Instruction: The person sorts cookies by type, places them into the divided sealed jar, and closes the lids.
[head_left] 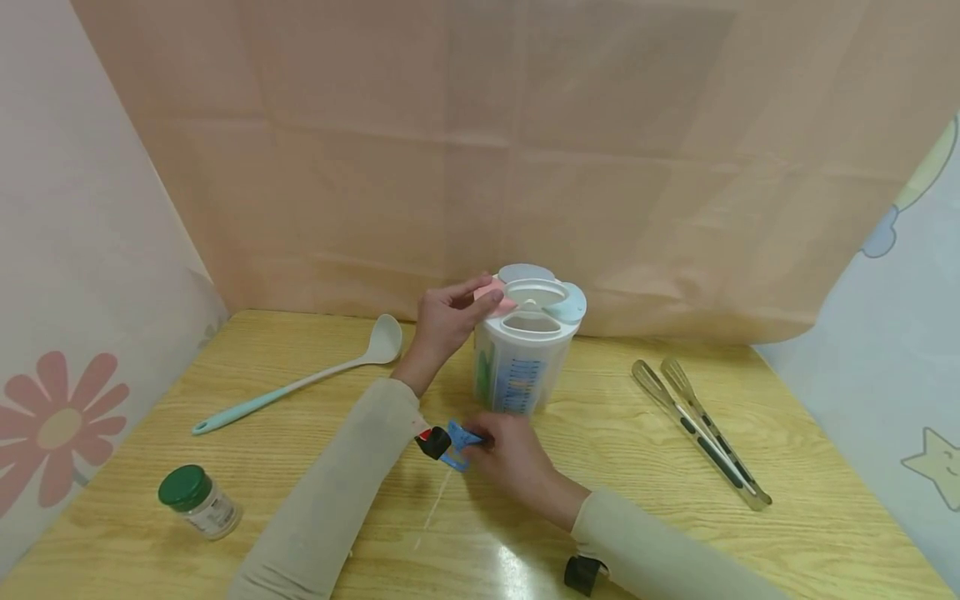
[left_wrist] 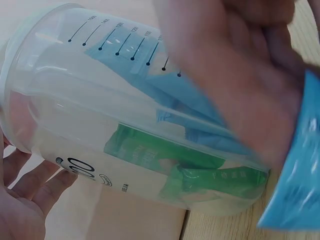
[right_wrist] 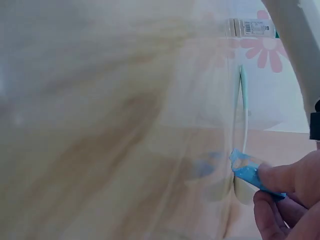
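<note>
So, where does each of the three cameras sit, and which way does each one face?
Head: above the wooden table, facing down and forward; both sleeved arms, left hand on the clear plastic measuring container.
Left wrist: beside that container; left fingertips show.
Right wrist: low, facing the container; right hand pinching a small blue packet.
Shared: the packet and the container.

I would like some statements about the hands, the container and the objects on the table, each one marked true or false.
1. The right hand pinches a blue packet. True.
2. The left hand rests flat on the table. False: it is raised at the lid of the clear container.
3. The container holds blue and green packets. True.
4. The metal tongs lie left of the container. False: they lie to its right.
5. The small jar has a red cap. False: the cap is green.
</note>
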